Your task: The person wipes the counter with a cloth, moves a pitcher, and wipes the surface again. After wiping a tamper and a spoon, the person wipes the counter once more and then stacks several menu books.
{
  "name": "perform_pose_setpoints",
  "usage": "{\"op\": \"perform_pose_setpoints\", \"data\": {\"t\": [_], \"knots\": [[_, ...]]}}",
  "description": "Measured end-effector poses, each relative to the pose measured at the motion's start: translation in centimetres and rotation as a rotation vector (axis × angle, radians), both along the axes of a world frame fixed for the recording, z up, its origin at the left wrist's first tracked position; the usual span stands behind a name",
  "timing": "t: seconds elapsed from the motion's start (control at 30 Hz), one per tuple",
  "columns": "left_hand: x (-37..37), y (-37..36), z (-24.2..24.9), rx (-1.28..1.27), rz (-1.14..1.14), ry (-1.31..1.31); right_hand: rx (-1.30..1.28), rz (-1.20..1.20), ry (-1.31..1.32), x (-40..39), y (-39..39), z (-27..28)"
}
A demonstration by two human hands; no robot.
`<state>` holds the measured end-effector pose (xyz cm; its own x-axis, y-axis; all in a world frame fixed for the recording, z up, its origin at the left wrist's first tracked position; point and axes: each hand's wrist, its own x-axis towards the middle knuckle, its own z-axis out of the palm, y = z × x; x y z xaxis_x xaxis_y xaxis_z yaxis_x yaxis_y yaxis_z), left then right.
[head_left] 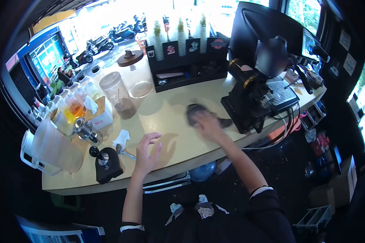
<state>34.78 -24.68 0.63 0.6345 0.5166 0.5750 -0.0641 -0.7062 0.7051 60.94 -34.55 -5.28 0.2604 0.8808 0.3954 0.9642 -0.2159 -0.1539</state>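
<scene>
My right hand (207,126) presses down on a bunched dark cloth (197,108) on the wooden counter (166,109). Motion blurs both the fingers and the cloth, and part of the cloth trails to the right, towards the black coffee grinder (247,97). With fingers apart and nothing in it, my left hand (147,153) is held over the counter's front part. Just left of it are a long-handled metal spoon (121,150) and a crumpled white tissue (121,138). A black tamping stand with a tamper (107,164) sits farther left.
Clear jars (123,101), a tissue box (101,115), syrup bottles (75,101) and a large plastic pitcher (56,148) crowd the left side. A black cup rack (190,60) stands at the back. Cables (286,125) hang at the right edge.
</scene>
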Motion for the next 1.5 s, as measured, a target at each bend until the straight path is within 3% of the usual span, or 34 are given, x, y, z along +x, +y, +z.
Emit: {"op": "perform_pose_setpoints", "data": {"t": [0.03,0.1,0.17,0.23,0.3,0.4,0.5,0.53,0.57,0.67,0.73,0.77,0.83,0.87,0.9,0.97,1.03,1.1,1.13,1.17,1.23,1.3,1.37,1.43,1.5], "knots": [[0.8,-0.6,0.4,0.004,-0.012,-0.001,0.062,-0.198,-0.048,1.3,-1.6,-0.8],[2.1,-1.8,1.3,0.002,-0.107,0.011,0.150,-0.340,-0.155,1.3,-3.5,-2.8],[3.5,-2.3,1.2,0.000,-0.145,-0.004,0.042,-0.371,-0.112,-3.2,-3.9,-1.4],[4.7,-2.9,1.2,-0.012,-0.190,-0.005,-0.043,-0.151,0.004,-9.2,-4.1,0.5],[5.6,-3.6,1.2,-0.023,-0.243,-0.004,0.129,0.100,-0.021,-13.5,-5.5,-0.3],[6.2,-4.1,0.8,-0.025,-0.295,-0.001,0.123,0.168,-0.098,-9.8,-7.4,-1.0],[6.4,-4.6,0.5,-0.022,-0.316,0.011,0.205,-0.179,-0.076,-3.5,-11.5,-0.4],[6.4,-4.7,0.4,-0.027,-0.316,0.022,0.219,-0.209,0.038,-1.2,-13.5,-1.0],[6.6,-5.0,0.2,-0.024,-0.326,0.020,0.259,-0.100,0.080,-0.7,-15.3,-0.4],[7.5,-6.2,-0.3,-0.041,-0.378,0.034,0.303,-0.134,0.049,-1.5,-18.5,-1.4],[8.2,-7.5,-0.7,-0.094,-0.449,0.069,0.183,-0.418,0.487,-1.2,-20.8,-2.8],[8.7,-8.4,-0.9,-0.095,-0.463,0.071,0.186,-0.432,0.488,-0.3,-21.8,-4.2],[10.1,-10.5,-1.0,-0.146,-0.566,0.095,0.742,-0.340,1.085,0.8,-23.1,-5.3],[11.0,-11.1,-1.6,-0.154,-0.624,0.137,0.952,-0.180,1.421,1.1,-23.8,-5.9],[12.0,-12.2,-2.1,-0.151,-0.643,0.137,0.967,-0.193,1.411,-0.1,-23.9,-3.8],[14.3,-15.0,-3.3,-0.417,-0.698,0.105,1.173,0.060,1.934,-2.4,-24.0,0.8],[16.4,-17.0,-4.3,-0.516,-0.744,0.166,1.172,0.163,1.900,-3.1,-24.5,1.9],[17.3,-18.6,-3.1,-0.787,-0.763,0.524,1.111,0.232,1.841,-4.2,-24.7,3.3],[16.9,-19.4,-1.3,-0.842,-0.740,0.593,1.161,0.075,1.648,-5.0,-25.2,3.3],[17.7,-19.3,-1.8,-0.835,-0.760,0.603,1.180,0.063,1.634,-5.2,-26.0,3.2],[19.1,-18.7,-1.6,-0.697,-1.125,0.733,1.235,0.058,1.582,-5.5,-27.3,3.6],[19.7,-18.8,-1.7,-0.676,-1.145,0.704,1.295,0.033,1.588,-5.4,-29.3,4.2],[20.8,-19.5,-2.0,-0.596,-1.132,0.297,1.144,0.078,1.582,-4.9,-32.4,4.3],[19.7,-20.4,1.1,-0.599,-1.144,0.336,1.136,-0.076,1.595,-4.8,-33.2,4.6],[19.8,-20.8,2.0,-0.405,-1.217,0.342,1.117,-0.247,1.499,-5.1,-33.3,5.3]]}}
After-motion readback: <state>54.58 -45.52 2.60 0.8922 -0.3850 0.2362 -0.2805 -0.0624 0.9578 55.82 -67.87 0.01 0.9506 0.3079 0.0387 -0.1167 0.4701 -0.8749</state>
